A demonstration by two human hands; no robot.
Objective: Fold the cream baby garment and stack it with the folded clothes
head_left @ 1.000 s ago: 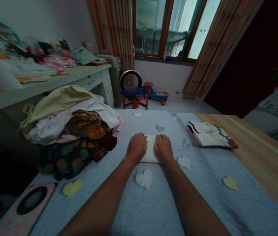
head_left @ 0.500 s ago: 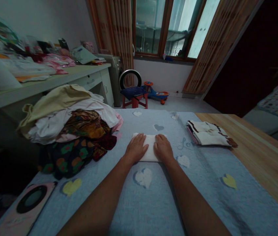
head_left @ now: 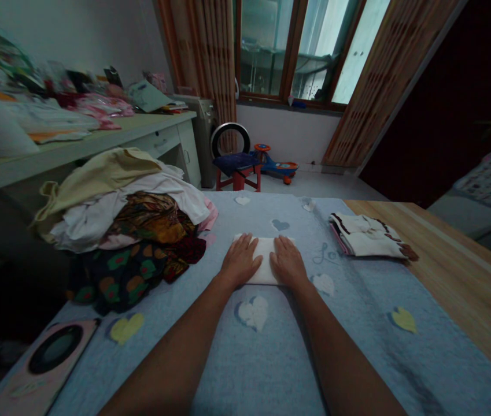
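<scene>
A pale blue blanket [head_left: 266, 358] with heart patches lies spread over a wooden counter [head_left: 466, 277]. On it sit a folded white cloth [head_left: 265, 260] near the middle, a folded stack of cream clothes [head_left: 366, 240] toward the right, and a heap of mixed clothes [head_left: 119, 219] at the left, beside a white counter [head_left: 98, 137] carrying papers [head_left: 45, 118] and pink plastic bags [head_left: 100, 105].

A white cloth [head_left: 265, 263], folded into a flat rectangle with soft edges, lay crosswise on a blue heart-print blanket [head_left: 280, 329]. The left hand [head_left: 240, 261] and the right hand [head_left: 287, 263] rested palm-down on it, one over each end, with a strip of white showing between them.
</scene>
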